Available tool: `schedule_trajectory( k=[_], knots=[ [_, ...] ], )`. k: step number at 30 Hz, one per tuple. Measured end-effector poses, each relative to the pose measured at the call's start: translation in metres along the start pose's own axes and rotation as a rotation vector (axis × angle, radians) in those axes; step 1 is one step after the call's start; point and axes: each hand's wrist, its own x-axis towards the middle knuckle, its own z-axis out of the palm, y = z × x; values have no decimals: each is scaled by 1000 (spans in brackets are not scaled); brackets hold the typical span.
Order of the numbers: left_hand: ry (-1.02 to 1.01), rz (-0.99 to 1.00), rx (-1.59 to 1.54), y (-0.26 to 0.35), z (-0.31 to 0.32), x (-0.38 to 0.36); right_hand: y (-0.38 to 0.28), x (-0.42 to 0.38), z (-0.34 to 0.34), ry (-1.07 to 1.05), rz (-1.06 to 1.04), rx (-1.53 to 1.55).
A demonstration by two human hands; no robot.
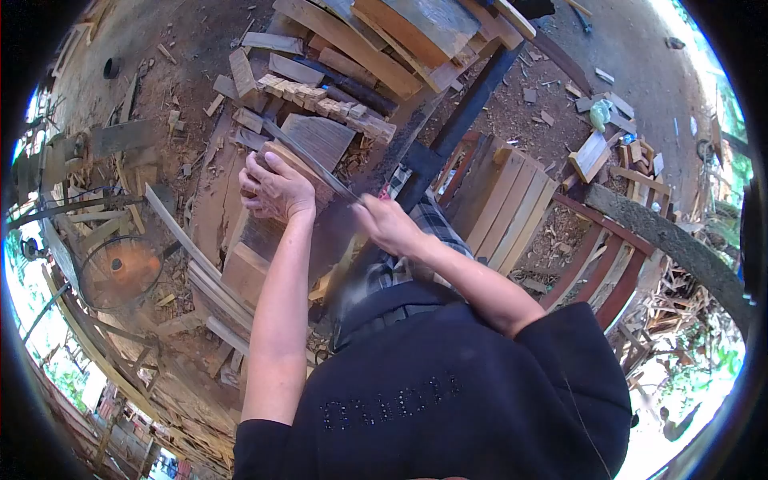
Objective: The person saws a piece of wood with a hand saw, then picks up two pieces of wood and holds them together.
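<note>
My left hand [276,188] is closed over a small wooden block [294,162] on the cluttered work surface, fingers curled along its left side. Alongside that block runs the long, thin metal blade of what looks like a hand saw [316,166], seen nearly edge-on. My right hand [390,226] is wrapped around its near end, close to my lap, where a bit of reddish handle shows. Motion blurs the area below the blade, so its teeth and contact with the wood cannot be made out. Beyond the blade lies a grey, grained wood piece [320,142].
Boards [416,36] are stacked at the far side, near a row of notched wood pieces [328,106]. A dark metal beam [472,104] crosses to my right, beside a slatted wooden piece [512,208]. A round wire-guarded fan [120,272] stands left. Offcuts litter the ground.
</note>
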Motion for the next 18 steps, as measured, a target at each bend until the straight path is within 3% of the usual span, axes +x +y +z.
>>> schedule_trajectory(
  k=[3, 8, 13, 18],
  knots=[
    [-13, -32, -17, 2, 0, -1, -2, 39, 6, 18, 14, -118],
    [-20, -10, -51, 1, 2, 2, 8, -17, -6, -36, 49, 9],
    [-11, -13, -38, 1, 0, 0, 3, 21, 5, 17, 3, -61],
    [23, 41, -38, -5, 7, 3, 11, -14, -11, -30, 13, 12]
  ],
)
